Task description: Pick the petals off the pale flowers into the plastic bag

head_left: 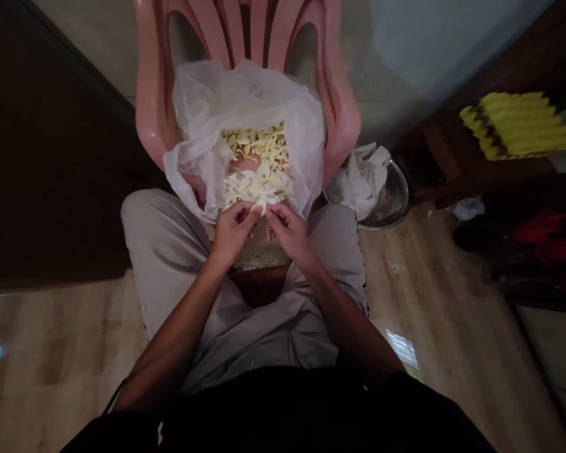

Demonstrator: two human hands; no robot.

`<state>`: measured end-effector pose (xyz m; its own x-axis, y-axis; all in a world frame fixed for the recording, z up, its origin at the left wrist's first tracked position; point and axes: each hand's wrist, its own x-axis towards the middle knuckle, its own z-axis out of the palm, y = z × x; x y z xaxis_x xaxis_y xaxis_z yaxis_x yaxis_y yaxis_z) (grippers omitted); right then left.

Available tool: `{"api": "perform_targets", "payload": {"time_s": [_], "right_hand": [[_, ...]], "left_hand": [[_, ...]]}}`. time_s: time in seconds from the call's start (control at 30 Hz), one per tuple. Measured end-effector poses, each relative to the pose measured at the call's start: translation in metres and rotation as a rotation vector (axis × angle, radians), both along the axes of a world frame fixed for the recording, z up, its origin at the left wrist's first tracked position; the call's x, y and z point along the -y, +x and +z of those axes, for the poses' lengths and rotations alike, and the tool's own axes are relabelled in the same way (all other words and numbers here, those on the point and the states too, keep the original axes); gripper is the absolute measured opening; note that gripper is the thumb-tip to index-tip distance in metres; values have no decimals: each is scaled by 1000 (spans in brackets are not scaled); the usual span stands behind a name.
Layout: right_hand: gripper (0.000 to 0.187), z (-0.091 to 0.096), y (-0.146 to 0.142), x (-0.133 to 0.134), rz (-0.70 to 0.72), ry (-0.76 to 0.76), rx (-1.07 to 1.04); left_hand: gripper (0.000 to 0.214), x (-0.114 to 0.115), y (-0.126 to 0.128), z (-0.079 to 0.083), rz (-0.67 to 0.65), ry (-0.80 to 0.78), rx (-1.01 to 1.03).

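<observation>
The left hand (233, 229) and right hand (290, 233) are curled, their fingertips together pinching a pale sliver (259, 206), perhaps peeled garlic, at the near edge of a heap of slivers (257, 167). The heap lies inside a clear plastic bag (202, 119) on a pink plastic chair (153, 82), with a steel bowl (391, 201) on the floor to the right.
</observation>
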<state>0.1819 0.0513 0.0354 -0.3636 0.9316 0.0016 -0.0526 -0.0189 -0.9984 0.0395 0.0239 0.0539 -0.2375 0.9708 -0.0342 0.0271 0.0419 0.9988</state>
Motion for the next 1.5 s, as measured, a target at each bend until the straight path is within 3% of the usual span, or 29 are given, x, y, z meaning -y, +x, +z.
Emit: {"api": "perform_targets", "payload": {"time_s": [0.2,0.57,0.97,1.5], "right_hand": [[27,-2,-1,0,-14,2,-26],[37,4,1,0,-51,8,9],[42,11,1,-1,-2,-52,-69],[41,1,-4,-2,-54,-68,-68]], "left_hand": [[25,1,-1,0,-16,9,-34],[28,3,-9,-3,-134,76,-204],[26,0,-4,2,-73,73,-40],[27,1,1,4,-40,80,-114]]}}
